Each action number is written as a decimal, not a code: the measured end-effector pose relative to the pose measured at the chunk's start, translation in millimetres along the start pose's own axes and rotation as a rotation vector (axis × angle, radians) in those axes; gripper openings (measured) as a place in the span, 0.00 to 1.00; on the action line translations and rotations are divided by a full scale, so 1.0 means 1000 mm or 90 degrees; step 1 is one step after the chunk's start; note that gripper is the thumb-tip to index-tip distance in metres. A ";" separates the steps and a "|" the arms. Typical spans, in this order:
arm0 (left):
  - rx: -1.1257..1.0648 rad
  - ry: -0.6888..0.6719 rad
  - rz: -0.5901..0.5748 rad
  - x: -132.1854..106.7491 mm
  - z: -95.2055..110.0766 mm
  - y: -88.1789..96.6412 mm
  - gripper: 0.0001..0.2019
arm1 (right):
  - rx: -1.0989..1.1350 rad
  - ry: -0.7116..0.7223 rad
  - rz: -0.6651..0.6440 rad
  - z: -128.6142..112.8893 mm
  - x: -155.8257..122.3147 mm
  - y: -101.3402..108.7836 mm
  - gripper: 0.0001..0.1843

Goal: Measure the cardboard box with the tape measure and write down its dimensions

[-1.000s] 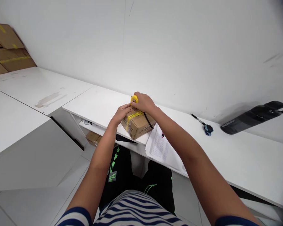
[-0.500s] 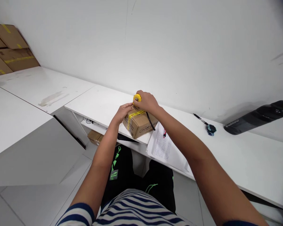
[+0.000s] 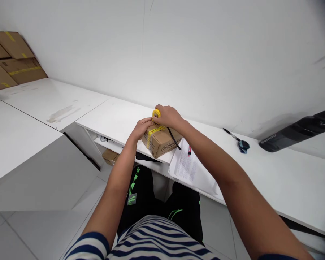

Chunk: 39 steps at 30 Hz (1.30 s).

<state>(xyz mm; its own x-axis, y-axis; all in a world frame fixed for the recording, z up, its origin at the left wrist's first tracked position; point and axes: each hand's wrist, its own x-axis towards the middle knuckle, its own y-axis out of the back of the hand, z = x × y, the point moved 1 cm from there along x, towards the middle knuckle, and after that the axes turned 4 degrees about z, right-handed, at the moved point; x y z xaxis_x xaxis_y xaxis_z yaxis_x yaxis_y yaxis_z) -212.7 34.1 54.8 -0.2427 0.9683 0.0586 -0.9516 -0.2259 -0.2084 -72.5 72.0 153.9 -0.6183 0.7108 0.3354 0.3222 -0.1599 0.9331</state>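
Note:
A small cardboard box [image 3: 162, 143] banded with yellow tape sits at the near edge of the white desk [image 3: 273, 173]. My right hand [image 3: 168, 116] is closed round a yellow tape roll [image 3: 156, 113] held just above the box's far top edge. My left hand [image 3: 141, 128] rests on the box's top left side, fingers curled and pressing there. A black strap [image 3: 174, 138] lies across the box's right face.
A printed paper sheet [image 3: 189, 169] with a red pen [image 3: 189, 150] lies right of the box. Farther right are a black-and-blue cutter [image 3: 239, 142] and a black bottle [image 3: 295, 131] on its side. Stacked cardboard boxes [image 3: 11, 59] stand at far left. A small box [image 3: 110, 155] sits under the desk.
Both hands stay on the box and roll, shifting only slightly; the view drifted a little.

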 end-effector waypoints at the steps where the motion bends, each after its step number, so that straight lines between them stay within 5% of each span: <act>1: 0.003 0.002 0.004 0.000 0.000 0.000 0.20 | -0.001 0.000 0.000 0.000 -0.007 0.002 0.22; 8: 0.010 0.010 -0.010 0.001 0.000 0.001 0.21 | 0.044 -0.067 0.020 0.018 -0.112 0.026 0.21; 13: 0.023 0.000 -0.016 0.003 0.002 0.000 0.20 | 0.107 -0.130 0.085 0.029 -0.170 0.024 0.20; 39: 0.030 -0.017 -0.011 0.001 0.005 -0.001 0.22 | 0.053 -0.167 0.096 0.020 -0.160 0.012 0.22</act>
<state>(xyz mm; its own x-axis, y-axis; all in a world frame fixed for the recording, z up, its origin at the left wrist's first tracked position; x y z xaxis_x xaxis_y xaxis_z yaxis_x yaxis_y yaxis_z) -212.7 34.8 59.7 -0.2307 0.9690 0.0880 -0.9634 -0.2148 -0.1602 44.0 -30.0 109.0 -0.3565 0.8376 0.4139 0.4600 -0.2283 0.8581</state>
